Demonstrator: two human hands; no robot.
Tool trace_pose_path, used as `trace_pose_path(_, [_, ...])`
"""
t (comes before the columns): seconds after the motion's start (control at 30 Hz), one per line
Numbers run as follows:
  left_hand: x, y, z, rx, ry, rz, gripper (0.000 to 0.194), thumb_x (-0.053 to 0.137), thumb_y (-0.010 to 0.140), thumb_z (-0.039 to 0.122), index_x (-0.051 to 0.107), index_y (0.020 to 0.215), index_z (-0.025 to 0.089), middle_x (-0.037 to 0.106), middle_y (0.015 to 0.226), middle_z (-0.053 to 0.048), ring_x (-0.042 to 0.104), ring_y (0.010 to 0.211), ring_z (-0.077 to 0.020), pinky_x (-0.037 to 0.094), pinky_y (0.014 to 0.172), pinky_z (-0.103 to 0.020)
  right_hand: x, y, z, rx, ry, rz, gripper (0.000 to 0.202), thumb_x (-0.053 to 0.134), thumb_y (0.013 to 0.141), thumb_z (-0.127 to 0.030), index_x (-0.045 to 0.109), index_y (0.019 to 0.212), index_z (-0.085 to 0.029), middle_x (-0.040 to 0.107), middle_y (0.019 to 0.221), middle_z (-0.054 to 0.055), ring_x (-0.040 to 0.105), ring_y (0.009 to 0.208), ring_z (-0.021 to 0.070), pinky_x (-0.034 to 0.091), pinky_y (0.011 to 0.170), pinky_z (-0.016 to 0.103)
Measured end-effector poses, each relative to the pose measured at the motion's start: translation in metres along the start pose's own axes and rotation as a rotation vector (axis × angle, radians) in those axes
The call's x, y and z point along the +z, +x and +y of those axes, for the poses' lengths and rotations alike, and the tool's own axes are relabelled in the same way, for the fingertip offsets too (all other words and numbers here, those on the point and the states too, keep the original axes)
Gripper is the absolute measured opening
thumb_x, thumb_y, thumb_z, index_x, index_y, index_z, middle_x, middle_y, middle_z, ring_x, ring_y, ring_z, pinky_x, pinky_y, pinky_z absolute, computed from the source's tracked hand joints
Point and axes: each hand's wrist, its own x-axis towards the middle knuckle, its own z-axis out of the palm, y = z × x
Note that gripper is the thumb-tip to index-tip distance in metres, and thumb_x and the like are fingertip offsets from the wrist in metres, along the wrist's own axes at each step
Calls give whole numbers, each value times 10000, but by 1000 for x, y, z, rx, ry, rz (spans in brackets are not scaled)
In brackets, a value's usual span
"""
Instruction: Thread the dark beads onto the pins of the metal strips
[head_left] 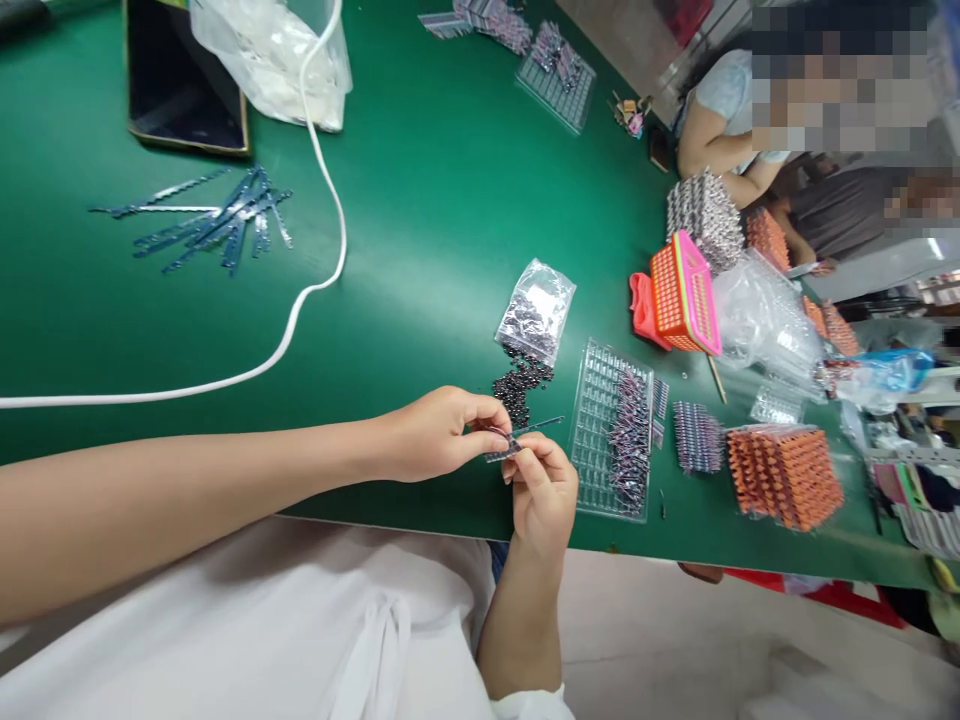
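My left hand (454, 435) reaches in from the left, thumb and forefinger closed in a pinch. Fingertip to fingertip with it, my right hand (546, 488) pinches too. Between them is a thin dark strip (541, 426), its free end sticking out to the right; finer details at the fingertips are too small to make out. Just beyond the hands lies a heap of small dark beads (517, 388), spilling from a clear plastic bag (536, 305). To the right, a clear compartment tray (596, 440) carries many thin pinkish-dark pieces (630, 440).
Loose blue strips (232, 220) lie at left, near a dark tablet-like device (184, 85) and a white plastic bag (281, 65). A white cable (341, 225) crosses the green table (420, 220). Rightward are a pink-and-orange basket (679, 295), stacked orange pieces (784, 475) and two people.
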Motion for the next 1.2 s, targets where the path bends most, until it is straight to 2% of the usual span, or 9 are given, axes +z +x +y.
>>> trace_pose_path(0.17, [0,-2,3,32,-32,-57,219,544,900,350,676,820,195,706,771,14,606,719,-144,419,686,-223,-1,-3,-4,73,-6,-51,266,744,731,-432,671,778,-181,598,701,-15,523,532,85,419,484,220])
trace_pose_path(0.33, [5,0,-1,-33,-48,-44,260,576,889,424,675,807,198,722,776,0,631,749,-170,436,701,-243,-9,-15,-19,-100,-305,44,194,684,808,-386,681,795,-192,599,743,-6,525,581,95,430,525,229])
trace_pose_path(0.43, [6,2,-5,-77,-45,-7,285,581,888,462,671,834,197,738,804,-14,650,770,-183,452,723,-260,-38,-17,-35,-244,-588,219,178,625,865,-361,695,840,-199,629,797,12,566,680,123,461,621,253])
trace_pose_path(0.57, [5,5,-10,-108,-34,39,317,580,880,501,665,848,197,745,814,-20,660,770,-187,465,707,-260,-99,-5,-58,-413,-979,594,260,611,867,-421,711,923,-188,685,913,61,607,837,174,481,768,303])
trace_pose_path(0.7, [5,6,-10,-111,-46,52,322,598,859,510,661,828,195,741,787,-13,660,752,-181,472,701,-253,-150,19,-69,-427,-1214,533,329,556,888,-454,717,922,-169,679,961,96,616,883,195,483,752,310])
trace_pose_path(0.83, [4,7,-10,-123,-71,50,305,600,859,493,662,845,195,743,822,-16,667,792,-185,479,725,-259,-171,39,-66,-406,-1303,452,354,536,895,-446,732,936,-154,673,969,105,612,846,191,493,803,340])
trace_pose_path(1.0, [2,8,-11,-127,-87,134,276,602,859,460,657,854,189,731,823,-18,663,789,-181,486,731,-267,-159,37,-59,-490,-1379,534,391,498,929,-440,729,1029,-142,677,996,131,623,904,223,481,886,390])
trace_pose_path(1.1, [0,9,-11,-128,-134,168,265,605,852,442,650,854,181,728,831,-28,666,803,-185,501,755,-283,-131,22,-51,-569,-1331,539,336,517,944,-402,719,1060,-159,695,991,126,635,949,232,491,858,369])
trace_pose_path(1.2, [-1,10,-12,-140,-160,189,252,614,842,426,650,849,177,726,825,-32,665,801,-183,506,765,-292,-93,7,-37,-617,-1234,421,258,550,943,-336,706,1092,-195,699,1013,109,643,950,218,498,859,359])
